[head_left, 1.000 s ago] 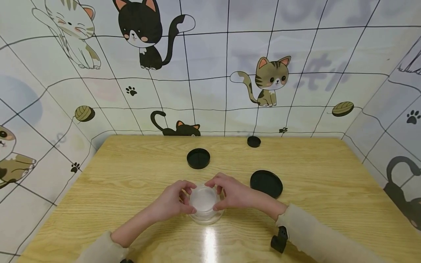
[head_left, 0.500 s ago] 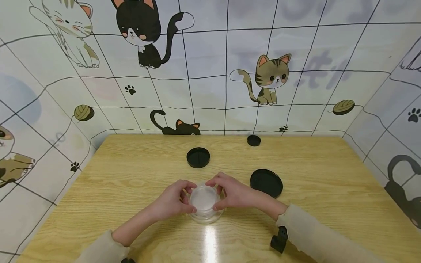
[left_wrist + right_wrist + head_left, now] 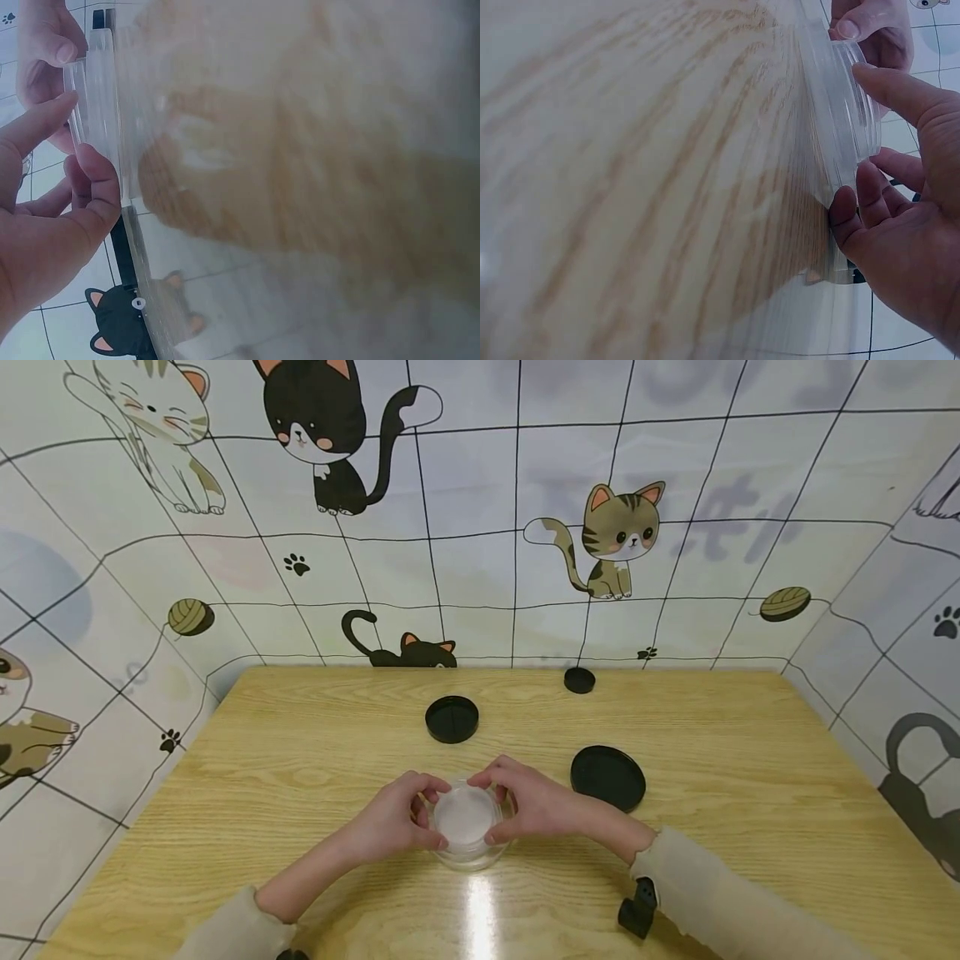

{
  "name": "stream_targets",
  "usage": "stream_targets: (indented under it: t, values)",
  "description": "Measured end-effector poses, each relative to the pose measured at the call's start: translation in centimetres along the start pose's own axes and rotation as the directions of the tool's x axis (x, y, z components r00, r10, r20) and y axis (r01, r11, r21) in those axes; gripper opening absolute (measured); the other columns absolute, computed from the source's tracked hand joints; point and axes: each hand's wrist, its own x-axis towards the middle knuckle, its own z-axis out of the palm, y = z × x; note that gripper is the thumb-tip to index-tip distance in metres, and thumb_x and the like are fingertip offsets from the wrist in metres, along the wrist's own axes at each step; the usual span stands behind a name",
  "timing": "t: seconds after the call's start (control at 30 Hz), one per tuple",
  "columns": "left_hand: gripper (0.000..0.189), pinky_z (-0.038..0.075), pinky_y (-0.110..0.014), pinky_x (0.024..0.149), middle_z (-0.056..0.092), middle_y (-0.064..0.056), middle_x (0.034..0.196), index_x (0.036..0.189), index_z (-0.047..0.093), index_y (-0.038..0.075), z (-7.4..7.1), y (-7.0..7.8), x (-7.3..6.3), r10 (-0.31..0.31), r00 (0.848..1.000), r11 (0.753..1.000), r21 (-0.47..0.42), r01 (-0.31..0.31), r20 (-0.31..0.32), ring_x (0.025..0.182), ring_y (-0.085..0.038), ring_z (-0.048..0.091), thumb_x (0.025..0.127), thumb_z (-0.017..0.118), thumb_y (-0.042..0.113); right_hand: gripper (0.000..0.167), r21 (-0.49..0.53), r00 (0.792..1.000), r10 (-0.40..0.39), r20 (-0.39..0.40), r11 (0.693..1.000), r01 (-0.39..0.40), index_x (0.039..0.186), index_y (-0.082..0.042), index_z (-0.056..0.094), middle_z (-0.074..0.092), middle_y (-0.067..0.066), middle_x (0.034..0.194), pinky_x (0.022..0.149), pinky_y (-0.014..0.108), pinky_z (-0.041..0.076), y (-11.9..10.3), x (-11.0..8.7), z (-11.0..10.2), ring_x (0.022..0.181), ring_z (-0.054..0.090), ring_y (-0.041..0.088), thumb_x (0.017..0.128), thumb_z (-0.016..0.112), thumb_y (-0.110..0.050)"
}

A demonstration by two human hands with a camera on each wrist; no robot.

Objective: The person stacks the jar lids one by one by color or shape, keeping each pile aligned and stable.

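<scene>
A small clear round dish [image 3: 465,817] sits on top of a wider clear dish [image 3: 471,862] on the wooden table. My left hand [image 3: 397,817] holds the small dish from the left, thumb at its near edge and fingers at its far edge. From the right, my right hand [image 3: 531,802] grips it in the same way. In the left wrist view, the left thumb and fingertips lie along the upper rim of the stacked clear dishes [image 3: 101,112]. The right wrist view has the right thumb and fingers around the ridged side of the stack [image 3: 847,112].
A shallow black round lid [image 3: 452,720] lies beyond the dishes. A larger black lid [image 3: 608,777] lies right beside my right forearm, and a small black disc [image 3: 579,680] is at the table's back edge. Cat-printed cloth [image 3: 480,552] walls the wooden table [image 3: 300,752].
</scene>
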Motion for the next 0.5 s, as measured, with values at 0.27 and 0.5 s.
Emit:
stream_targets:
  t: [0.27,0.5]
  values:
    - [0.061,0.047,-0.024,0.062,0.053,-0.013,0.110,0.128,0.060,-0.004,0.07,0.08,-0.04,-0.014,1.000,1.000,-0.020,0.014,0.011,0.076,-0.017,0.053,0.076,0.089,0.003,0.065,0.011,1.000,-0.005,-0.002,1.000,0.005,0.139,-0.009,0.060,0.050,0.000,0.108,0.070,0.027,0.046,0.07,-0.23,0.04,0.088,0.050,0.018,0.082,0.089,-0.023]
    - [0.060,0.048,-0.024,0.060,0.054,-0.012,0.108,0.129,0.060,-0.003,0.00,0.22,0.04,-0.011,1.000,1.000,-0.004,0.011,-0.009,0.074,-0.017,0.054,0.077,0.089,0.005,0.064,0.010,1.000,-0.003,0.002,1.000,0.003,0.141,-0.008,0.057,0.051,0.001,0.112,0.072,0.028,0.048,-0.31,-0.38,-0.20,0.091,0.052,0.020,0.086,0.085,-0.022]
